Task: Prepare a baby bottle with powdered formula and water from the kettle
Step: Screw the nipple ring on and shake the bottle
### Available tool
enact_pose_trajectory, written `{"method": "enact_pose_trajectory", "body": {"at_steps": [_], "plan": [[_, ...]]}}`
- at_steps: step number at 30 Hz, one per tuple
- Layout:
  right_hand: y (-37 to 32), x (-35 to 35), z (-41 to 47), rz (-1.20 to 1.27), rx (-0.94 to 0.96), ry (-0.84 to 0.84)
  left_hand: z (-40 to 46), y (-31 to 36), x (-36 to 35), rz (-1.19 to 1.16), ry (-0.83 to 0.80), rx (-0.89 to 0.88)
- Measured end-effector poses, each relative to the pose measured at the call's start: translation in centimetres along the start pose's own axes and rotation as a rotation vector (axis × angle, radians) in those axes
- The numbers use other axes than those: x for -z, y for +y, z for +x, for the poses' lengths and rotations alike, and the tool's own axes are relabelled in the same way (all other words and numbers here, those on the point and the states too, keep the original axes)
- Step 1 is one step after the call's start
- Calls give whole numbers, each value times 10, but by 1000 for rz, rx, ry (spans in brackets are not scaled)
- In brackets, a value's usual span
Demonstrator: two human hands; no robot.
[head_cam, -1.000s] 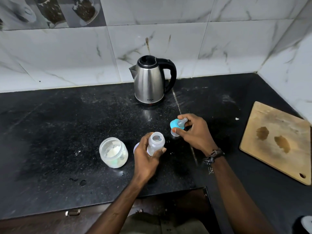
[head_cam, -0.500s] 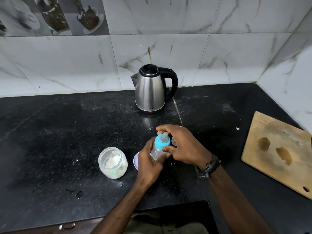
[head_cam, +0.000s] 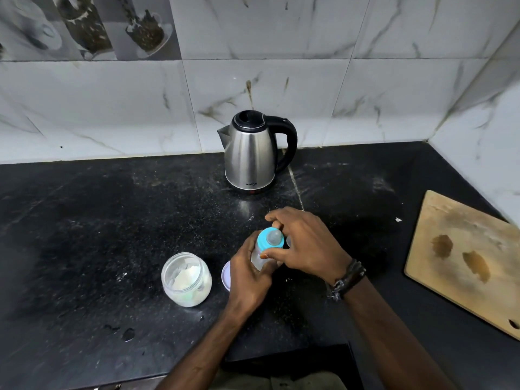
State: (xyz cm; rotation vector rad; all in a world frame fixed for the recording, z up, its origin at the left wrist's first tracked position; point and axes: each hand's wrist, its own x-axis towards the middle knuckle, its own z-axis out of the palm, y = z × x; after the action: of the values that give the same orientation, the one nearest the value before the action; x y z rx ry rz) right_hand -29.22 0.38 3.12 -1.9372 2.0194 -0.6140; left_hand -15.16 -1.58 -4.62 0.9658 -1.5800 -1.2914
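My left hand [head_cam: 247,277] grips the clear baby bottle [head_cam: 257,256] upright on the black counter. On the bottle's mouth sits the blue teat cap [head_cam: 270,240], held at its rim by my right hand [head_cam: 306,243]. An open jar of white formula powder [head_cam: 186,278] stands just left of my left hand. The jar's pale lid [head_cam: 226,277] lies between them, partly hidden by the hand. The steel kettle [head_cam: 251,153] with a black handle stands at the back by the wall, lid down.
A worn wooden cutting board [head_cam: 461,257] lies at the right, near the corner wall. The black counter [head_cam: 84,235] carries powder specks and a few wet spots near its front edge. Marble tiles back the counter.
My right hand carried the blue teat cap from the right onto the bottle's mouth and now holds it there. My left hand kept its grip on the bottle.
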Motion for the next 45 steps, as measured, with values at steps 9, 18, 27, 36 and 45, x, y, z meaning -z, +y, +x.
{"method": "enact_pose_trajectory", "body": {"at_steps": [9,18,27,36,45], "plan": [[-2,-2,3,-255,-68,-46,4,-9,4,-17,-6,-1],[-1,-1,7,-15,-2,-144,3,-4,6,-34,-22,-6],[-15,-4,6,-444,-37,56,3,-9,8,-3,-27,12],[-14,24,6,-278,47,-296,1,-11,12,22,4,9],[-21,27,11,-277,153,-401,-3,-14,11,6,-2,31]]}}
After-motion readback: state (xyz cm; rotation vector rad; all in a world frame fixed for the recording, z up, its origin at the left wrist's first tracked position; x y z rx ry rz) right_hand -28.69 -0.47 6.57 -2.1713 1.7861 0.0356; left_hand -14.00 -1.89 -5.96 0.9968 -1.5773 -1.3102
